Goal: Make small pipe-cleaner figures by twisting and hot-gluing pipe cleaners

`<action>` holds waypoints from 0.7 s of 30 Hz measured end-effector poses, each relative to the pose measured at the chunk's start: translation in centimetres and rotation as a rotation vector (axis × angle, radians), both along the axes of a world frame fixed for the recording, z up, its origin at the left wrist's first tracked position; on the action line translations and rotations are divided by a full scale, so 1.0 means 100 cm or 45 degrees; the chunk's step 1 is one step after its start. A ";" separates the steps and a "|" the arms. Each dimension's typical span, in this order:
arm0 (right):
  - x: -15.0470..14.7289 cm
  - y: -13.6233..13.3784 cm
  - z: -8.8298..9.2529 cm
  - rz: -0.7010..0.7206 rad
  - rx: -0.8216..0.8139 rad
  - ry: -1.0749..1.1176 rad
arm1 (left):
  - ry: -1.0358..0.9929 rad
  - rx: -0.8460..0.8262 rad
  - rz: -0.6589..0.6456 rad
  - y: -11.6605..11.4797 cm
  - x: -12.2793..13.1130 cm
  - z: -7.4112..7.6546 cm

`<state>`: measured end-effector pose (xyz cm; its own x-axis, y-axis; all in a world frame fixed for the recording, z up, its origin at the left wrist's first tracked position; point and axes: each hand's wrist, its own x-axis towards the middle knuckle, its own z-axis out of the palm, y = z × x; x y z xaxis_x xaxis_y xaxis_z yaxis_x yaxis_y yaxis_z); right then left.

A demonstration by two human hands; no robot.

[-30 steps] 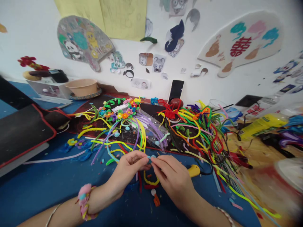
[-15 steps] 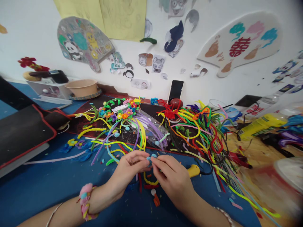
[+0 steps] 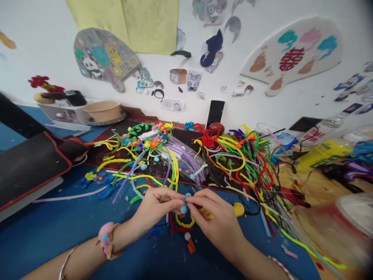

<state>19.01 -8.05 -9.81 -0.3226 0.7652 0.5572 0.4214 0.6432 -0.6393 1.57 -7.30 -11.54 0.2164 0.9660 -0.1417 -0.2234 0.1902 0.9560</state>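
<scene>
Between my two hands is a small light-blue fuzzy piece (image 3: 183, 208), which looks like bent chenille stem. My left hand (image 3: 159, 206) pinches it from the left between thumb and fingers. From the other side, the thumb and fingertips of my right hand (image 3: 214, 217) close on it. Fingers partly cover it, so its full shape is hidden. Behind and under my right hand lies a yellow tool (image 3: 239, 209) with a black cord, apparently a glue gun. A yellow chenille stem loop (image 3: 186, 224) and a white-and-orange scrap (image 3: 190, 245) rest on the blue tabletop below.
Chenille flowers (image 3: 153, 142) and a plastic bag of purple stems (image 3: 186, 159) lie ahead. A tangled heap of coloured stems (image 3: 247, 155) spreads to the right. A phone (image 3: 215, 112) leans on the wall. At right stand a yellow bottle (image 3: 323, 153) and a blurred tub (image 3: 349, 225).
The light-blue piece has turned between my fingertips, and part of it now hangs lower. My right fingers have shifted slightly, uncovering more of the yellow tool. The view has tilted a little.
</scene>
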 end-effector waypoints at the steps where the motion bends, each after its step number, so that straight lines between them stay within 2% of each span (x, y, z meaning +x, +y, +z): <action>1: 0.000 0.000 0.001 0.014 -0.015 0.017 | 0.020 0.048 0.011 0.000 0.000 0.000; 6: 0.001 0.000 0.003 0.032 -0.041 0.076 | 0.141 0.250 0.104 -0.002 0.000 0.001; 11: -0.001 0.000 0.003 -0.029 -0.105 0.103 | 0.227 0.312 0.196 -0.004 0.002 0.004; 15: -0.003 0.000 0.002 -0.016 -0.200 0.127 | 0.274 0.284 0.256 -0.005 0.003 0.008; 21: -0.003 -0.001 0.002 -0.005 -0.266 0.138 | 0.230 0.167 0.210 -0.005 0.002 0.008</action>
